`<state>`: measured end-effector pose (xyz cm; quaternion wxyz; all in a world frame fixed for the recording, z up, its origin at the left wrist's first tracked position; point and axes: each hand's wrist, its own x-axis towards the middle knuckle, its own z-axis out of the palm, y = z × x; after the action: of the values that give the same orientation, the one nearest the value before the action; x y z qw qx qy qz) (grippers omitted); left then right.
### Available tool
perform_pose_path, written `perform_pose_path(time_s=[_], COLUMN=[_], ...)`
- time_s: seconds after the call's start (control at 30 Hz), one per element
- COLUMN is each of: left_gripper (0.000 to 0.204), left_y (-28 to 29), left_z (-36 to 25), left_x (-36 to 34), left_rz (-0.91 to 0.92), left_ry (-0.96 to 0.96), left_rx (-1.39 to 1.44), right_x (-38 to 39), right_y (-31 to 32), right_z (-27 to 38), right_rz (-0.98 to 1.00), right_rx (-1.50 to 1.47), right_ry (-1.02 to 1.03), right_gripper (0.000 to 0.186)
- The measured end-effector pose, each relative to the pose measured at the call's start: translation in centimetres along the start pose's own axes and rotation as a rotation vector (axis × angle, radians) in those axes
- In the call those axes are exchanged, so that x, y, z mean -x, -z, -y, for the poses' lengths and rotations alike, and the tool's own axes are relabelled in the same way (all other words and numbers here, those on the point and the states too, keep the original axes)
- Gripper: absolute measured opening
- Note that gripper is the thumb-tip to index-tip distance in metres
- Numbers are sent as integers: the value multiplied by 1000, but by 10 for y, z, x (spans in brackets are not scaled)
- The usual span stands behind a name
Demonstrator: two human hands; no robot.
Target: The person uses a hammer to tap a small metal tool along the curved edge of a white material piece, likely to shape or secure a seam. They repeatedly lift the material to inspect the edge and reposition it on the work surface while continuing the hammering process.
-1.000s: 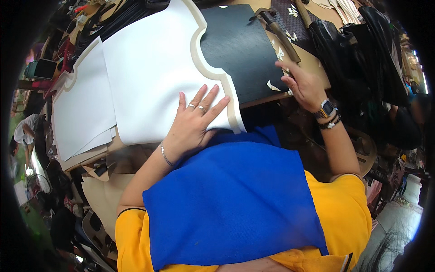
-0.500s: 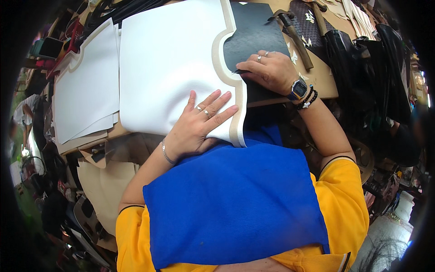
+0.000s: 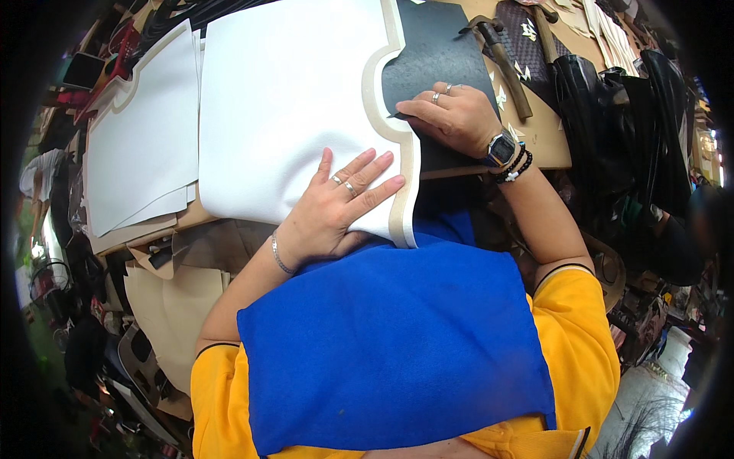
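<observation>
My left hand (image 3: 342,200) lies open, fingers spread, on the lower right of a white sheet (image 3: 277,92) with a beige strip (image 3: 376,107) along its curved edge. My right hand (image 3: 451,118), fingers curled, grips a small dark pointed tool (image 3: 399,116) at the notch of that edge, over a black mat (image 3: 428,46). A hammer (image 3: 516,86) lies just beyond my right hand, among small white scraps (image 3: 501,96). A blue cloth (image 3: 390,344) covers my front.
Stacked white sheets (image 3: 138,145) lie at left on the table (image 3: 552,141). A second hammer (image 3: 549,38), a woven dark mat (image 3: 520,46) and black leather pieces (image 3: 589,130) are at upper right. Beige sheets (image 3: 168,314) hang below. A person in white (image 3: 37,183) is at far left.
My right hand has moved left onto the notched edge and closed on the small tool. My left hand stayed flat; the white sheet shifted rightward in view.
</observation>
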<state>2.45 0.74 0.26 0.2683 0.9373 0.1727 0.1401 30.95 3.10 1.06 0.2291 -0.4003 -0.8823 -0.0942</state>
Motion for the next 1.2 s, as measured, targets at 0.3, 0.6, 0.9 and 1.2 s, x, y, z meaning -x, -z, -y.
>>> perform_pose_path(time_s=[0.3, 0.6, 0.9, 1.2], left_gripper=[83, 78, 77, 63], left_y=[-1, -2, -5, 0], left_z=[1, 5, 7, 5], left_x=[1, 2, 4, 3], left_rz=[-11, -44, -80, -56], left_ry=[5, -16, -26, -42], left_rx=[29, 71, 104, 129], right_x=[-2, -5, -33, -22], right_y=[-2, 2, -16, -11], right_z=[0, -16, -25, -26], right_rz=[-14, -28, -32, -12], right_rx=[26, 125, 208, 155], right_ry=[-28, -222, -308, -338], right_gripper=[17, 18, 17, 14])
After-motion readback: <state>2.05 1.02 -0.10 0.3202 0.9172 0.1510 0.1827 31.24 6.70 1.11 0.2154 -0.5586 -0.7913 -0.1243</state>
